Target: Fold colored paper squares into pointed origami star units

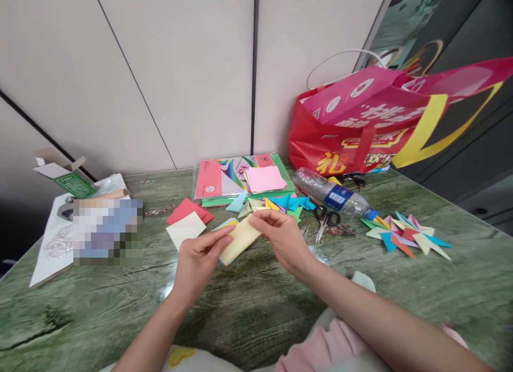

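Note:
Between my two hands is a pale yellow sheet of paper, folded into a narrow rectangle and slanting up to the right. My left hand pinches its left end between thumb and fingers. At the upper right end, my right hand pinches it the same way. Blue and yellow paper edges show just behind and under the folded sheet. To the left lie a cream paper square and red paper partly beneath it. Folded paper pieces in several colours lie beyond my right hand.
Black-handled scissors and a plastic bottle lie right of my hands. Further right is a multicoloured paper star. Pink squares rest on paper packs at the back, beside a red bag. A green box stands left.

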Demonstrator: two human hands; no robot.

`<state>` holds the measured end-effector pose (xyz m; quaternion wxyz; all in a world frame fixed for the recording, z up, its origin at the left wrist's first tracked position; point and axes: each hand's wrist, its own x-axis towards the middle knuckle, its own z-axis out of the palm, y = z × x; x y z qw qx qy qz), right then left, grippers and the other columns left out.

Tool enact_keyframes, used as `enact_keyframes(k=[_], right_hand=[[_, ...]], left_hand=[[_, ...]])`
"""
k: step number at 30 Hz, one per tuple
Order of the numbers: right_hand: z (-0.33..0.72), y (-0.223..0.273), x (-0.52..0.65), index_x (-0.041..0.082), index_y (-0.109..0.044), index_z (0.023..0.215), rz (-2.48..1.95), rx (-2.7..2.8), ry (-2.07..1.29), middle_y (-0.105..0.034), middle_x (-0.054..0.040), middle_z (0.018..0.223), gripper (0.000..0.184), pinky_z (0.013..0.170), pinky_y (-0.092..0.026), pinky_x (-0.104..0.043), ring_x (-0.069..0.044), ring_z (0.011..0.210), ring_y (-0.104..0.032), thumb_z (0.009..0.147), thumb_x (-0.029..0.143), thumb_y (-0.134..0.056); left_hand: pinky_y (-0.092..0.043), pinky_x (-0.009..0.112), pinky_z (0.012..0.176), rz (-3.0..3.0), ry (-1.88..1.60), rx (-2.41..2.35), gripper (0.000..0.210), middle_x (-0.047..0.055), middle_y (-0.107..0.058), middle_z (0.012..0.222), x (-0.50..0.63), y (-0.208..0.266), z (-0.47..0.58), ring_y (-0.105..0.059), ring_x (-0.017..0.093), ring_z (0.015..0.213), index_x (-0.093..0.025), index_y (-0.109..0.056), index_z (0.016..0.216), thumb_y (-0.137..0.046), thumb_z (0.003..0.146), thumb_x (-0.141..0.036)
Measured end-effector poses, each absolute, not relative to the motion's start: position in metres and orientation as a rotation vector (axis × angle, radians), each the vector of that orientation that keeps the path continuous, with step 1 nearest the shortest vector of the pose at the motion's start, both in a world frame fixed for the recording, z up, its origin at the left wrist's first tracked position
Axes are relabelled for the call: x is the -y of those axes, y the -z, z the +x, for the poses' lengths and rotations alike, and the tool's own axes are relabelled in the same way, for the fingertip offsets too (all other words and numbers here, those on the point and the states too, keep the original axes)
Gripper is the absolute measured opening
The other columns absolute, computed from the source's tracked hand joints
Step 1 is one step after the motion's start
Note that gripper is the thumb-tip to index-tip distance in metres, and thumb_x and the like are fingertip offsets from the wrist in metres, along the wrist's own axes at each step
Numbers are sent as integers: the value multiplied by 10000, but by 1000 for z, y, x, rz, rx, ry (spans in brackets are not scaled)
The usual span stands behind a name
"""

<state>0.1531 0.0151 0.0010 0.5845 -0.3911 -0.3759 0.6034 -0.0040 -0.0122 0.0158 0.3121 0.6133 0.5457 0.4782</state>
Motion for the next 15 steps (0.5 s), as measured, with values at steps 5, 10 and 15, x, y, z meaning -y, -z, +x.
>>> enact_keyframes(k=[5,10,15], right_hand=[[153,0,-16,170,-678,671,-915,887,-1380,-638,-1,674,167,618,-442,-253,-114,621,-537,557,277,-737],[154,-2,-14,182,-669,663,-917,1023,-1283,-630,10,660,107,601,-439,-247,-112,614,-535,606,262,-713],[156,-16,-3,175,-670,651,-930,1249,-1261,-629,5,644,30,586,-453,-246,-118,601,-540,648,205,-674]], left_hand=[[-547,236,664,1578,-1256,-1433,191,15,-727,876,13,-16,-3,-675,211,785,-208,-730,847,-662,670,-223],[-534,203,547,1472,-1142,-1326,303,22,-740,746,12,-16,-3,-674,170,647,-175,-684,976,-649,681,-236],[-530,180,641,1516,-1090,-1327,120,-3,-736,800,16,-21,1,-674,167,731,-166,-708,760,-658,655,-196]])
